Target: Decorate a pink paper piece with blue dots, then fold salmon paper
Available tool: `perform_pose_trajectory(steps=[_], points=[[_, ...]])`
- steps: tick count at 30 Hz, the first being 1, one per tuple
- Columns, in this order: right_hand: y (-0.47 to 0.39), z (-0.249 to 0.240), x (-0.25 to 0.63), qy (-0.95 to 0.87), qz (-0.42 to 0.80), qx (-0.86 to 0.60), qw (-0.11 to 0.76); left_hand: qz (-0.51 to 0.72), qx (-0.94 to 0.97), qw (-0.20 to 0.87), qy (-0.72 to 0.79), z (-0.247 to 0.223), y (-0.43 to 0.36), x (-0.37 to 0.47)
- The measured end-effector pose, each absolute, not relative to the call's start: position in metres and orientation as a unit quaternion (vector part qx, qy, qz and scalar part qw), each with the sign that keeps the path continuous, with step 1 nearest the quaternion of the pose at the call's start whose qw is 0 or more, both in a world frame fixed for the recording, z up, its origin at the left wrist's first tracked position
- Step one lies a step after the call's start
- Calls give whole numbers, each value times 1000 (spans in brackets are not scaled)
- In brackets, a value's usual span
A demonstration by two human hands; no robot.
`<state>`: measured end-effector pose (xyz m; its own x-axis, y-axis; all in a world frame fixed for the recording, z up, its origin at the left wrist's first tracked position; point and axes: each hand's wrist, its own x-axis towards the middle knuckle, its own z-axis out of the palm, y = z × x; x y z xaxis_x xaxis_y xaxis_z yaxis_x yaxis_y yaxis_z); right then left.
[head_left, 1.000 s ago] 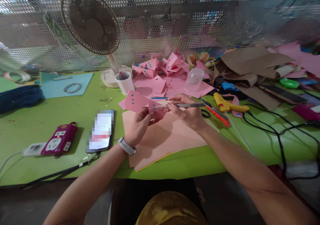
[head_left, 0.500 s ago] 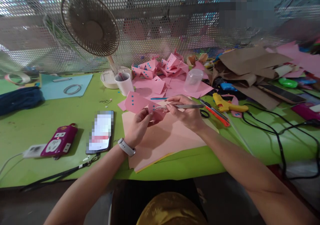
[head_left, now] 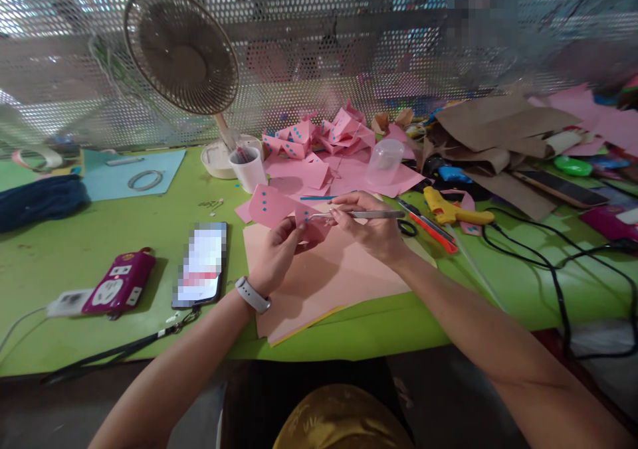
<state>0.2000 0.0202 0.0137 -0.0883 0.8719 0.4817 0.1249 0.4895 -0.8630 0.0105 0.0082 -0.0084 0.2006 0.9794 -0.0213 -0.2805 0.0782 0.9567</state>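
Note:
My left hand (head_left: 280, 250) is closed on a folded pink paper piece (head_left: 276, 204) that carries small blue dots. Metal tweezers (head_left: 371, 214) lie in the pinch of my right hand (head_left: 371, 230), their tips at the blue dots on the paper's right part. Beneath both hands spreads a stack of peach paper sheets (head_left: 329, 283). Behind my right hand lies a thin blue strip (head_left: 317, 198). Black scissor handles (head_left: 409, 228) show partly beside my right hand. Farther back sits a heap of dotted pink paper pieces (head_left: 343, 127).
A red utility knife (head_left: 433, 231) and a yellow glue gun (head_left: 453, 210) with black cables lie to the right. At left are a phone (head_left: 202, 263) and a purple power strip (head_left: 119, 283). Behind stand a fan (head_left: 182, 57), a white cup (head_left: 249, 169) and a clear plastic cup (head_left: 385, 161).
Almost nothing differs. Both hands, the pink paper and the tweezers keep nearly the same positions; the whole view has shifted very slightly.

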Motion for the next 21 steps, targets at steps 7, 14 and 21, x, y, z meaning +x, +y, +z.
perform_pose_trajectory(steps=[7, 14, 21], points=[[19, 14, 199, -656, 341, -373, 560, 504, 457, 628, 377, -8, 9, 11], [19, 12, 200, -666, 323, -375, 557, 507, 451, 626, 385, -10, 8, 11], [18, 13, 201, -677, 302, -379, 554, 502, 467, 618, 384, -8, 9, 10]])
